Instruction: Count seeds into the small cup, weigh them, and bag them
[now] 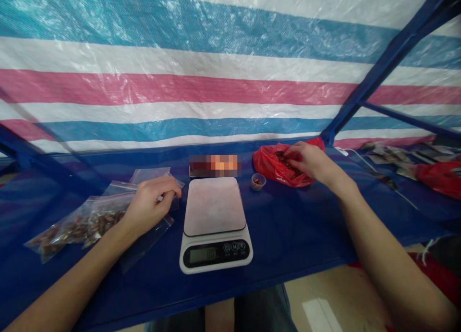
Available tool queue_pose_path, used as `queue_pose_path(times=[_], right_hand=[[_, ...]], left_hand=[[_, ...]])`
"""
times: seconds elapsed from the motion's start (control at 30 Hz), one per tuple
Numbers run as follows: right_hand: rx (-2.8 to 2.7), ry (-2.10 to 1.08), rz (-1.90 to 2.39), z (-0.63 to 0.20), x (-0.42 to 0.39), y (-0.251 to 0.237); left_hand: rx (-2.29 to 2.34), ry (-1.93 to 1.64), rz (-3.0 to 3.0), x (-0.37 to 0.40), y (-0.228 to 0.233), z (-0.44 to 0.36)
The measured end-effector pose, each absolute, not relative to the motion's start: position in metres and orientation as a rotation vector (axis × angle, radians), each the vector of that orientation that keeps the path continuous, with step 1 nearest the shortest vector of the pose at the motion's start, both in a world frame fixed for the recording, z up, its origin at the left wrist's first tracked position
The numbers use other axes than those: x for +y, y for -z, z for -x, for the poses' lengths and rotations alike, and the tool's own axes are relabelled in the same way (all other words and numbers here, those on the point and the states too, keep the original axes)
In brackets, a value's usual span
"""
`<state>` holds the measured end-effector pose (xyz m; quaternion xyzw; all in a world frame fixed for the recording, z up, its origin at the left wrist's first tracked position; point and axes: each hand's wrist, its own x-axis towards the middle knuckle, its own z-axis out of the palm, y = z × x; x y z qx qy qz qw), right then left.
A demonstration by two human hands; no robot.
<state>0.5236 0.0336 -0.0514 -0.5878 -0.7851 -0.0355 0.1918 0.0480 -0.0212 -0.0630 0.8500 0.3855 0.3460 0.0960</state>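
My left hand rests with curled fingers over clear zip bags, just left of a white kitchen scale. Nothing shows in its grip. My right hand reaches into an open red plastic bag at the back right. Its fingers are drawn together among small dark brown pieces, and the tips are partly hidden. Beside that bag stands a small clear cup with a few brown pieces inside. The scale's platform is bare, and its display appears to read zero.
Filled zip bags of brown pieces lie at the left. Behind the scale is a blurred-out flat object. A blue tabletop bears everything, with a striped tarp behind. Blue frame bars and a cable are at the right.
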Motion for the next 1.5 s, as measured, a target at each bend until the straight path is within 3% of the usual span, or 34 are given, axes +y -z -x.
queue_pose_path(times=[0.23,0.73,1.1,1.27,1.5], right_hand=[[-2.442,-0.172,1.405,-0.505,0.040,0.067],[-2.401,-0.152,1.318,-0.503,0.041,0.062],[-2.295,-0.282,1.324,-0.518,0.046,0.075],[-2.187,-0.503,1.351,-0.513,0.045,0.078],[-2.298,-0.177,1.303,-0.506,0.037,0.056]], left_hand=[[1.140,-1.010,-2.519,-0.023,0.063,-0.049],[1.135,-0.998,-2.531,-0.023,0.064,-0.048],[1.144,-0.973,-2.513,-0.023,0.064,-0.049],[1.134,-0.972,-2.529,-0.022,0.064,-0.049],[1.125,-0.984,-2.533,-0.024,0.063,-0.048]])
